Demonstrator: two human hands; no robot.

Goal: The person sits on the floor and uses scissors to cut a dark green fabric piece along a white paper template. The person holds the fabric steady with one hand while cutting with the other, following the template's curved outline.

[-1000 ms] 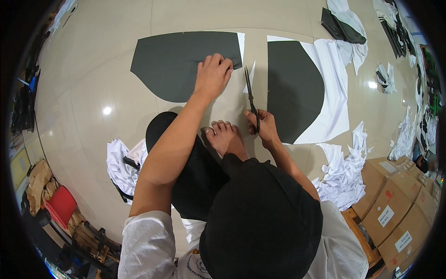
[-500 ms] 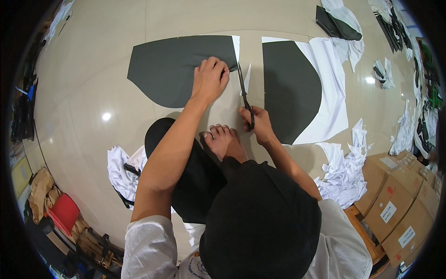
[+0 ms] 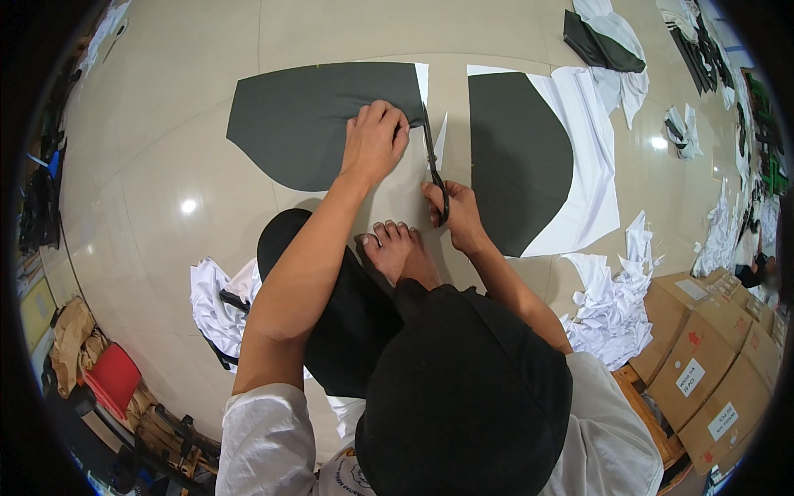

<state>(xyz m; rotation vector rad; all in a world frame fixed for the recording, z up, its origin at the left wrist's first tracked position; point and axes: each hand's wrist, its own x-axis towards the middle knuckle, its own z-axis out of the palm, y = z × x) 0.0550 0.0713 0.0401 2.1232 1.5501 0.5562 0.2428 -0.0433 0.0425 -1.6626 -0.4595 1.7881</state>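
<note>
A smooth, glossy, pale tiled floor (image 3: 157, 149) spreads across the frame, with boxy brown cardboard cartons (image 3: 693, 368) stacked at lower right. The wide dark grey cloth (image 3: 289, 116) lies flat at upper centre-left, matte, its lower-left edge curved and a white strip (image 3: 423, 81) showing at its right edge. Right of centre, another grey piece (image 3: 517, 165), rounded on one side, lies over smooth white cloth (image 3: 595, 182); crumpled white scraps (image 3: 612, 318) heap below. The left hand (image 3: 375, 139) rests on the wide cloth, fingers curled together; whether they pinch it cannot be told. The right hand's (image 3: 459, 213) fingers grip slim black scissors (image 3: 432, 161), blades at that cloth's right edge.
</note>
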